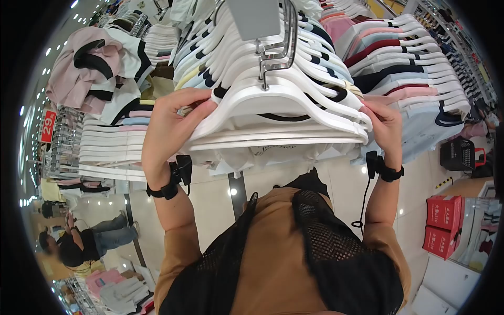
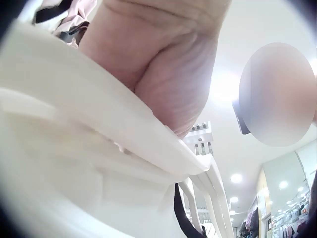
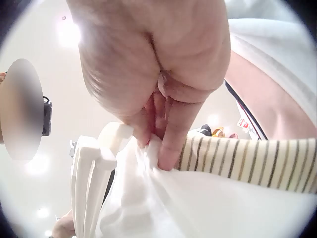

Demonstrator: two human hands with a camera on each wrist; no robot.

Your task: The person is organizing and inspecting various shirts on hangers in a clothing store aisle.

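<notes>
Bare white hangers (image 1: 273, 94) sit nested at the front of a rack, hooked on a metal rail arm (image 1: 278, 65). Right behind them hangs a white shirt (image 3: 148, 198). At its right shoulder, my right hand (image 1: 386, 121) pinches the white cloth between thumb and fingers, as the right wrist view shows. Cream fabric with dark stripes (image 3: 247, 163) lies beside those fingertips. My left hand (image 1: 176, 118) pinches the opposite shoulder, close against the hangers' left arm; its fingertips are hidden behind the hanger (image 2: 94, 94) in the left wrist view.
Densely hung shirts (image 1: 399, 73) fill racks at the right and behind. Pink and white shirts (image 1: 79, 68) are draped over the left rack. Red boxes (image 1: 443, 226) and a black basket (image 1: 457, 154) stand at the right. A person (image 1: 79, 244) is at the lower left.
</notes>
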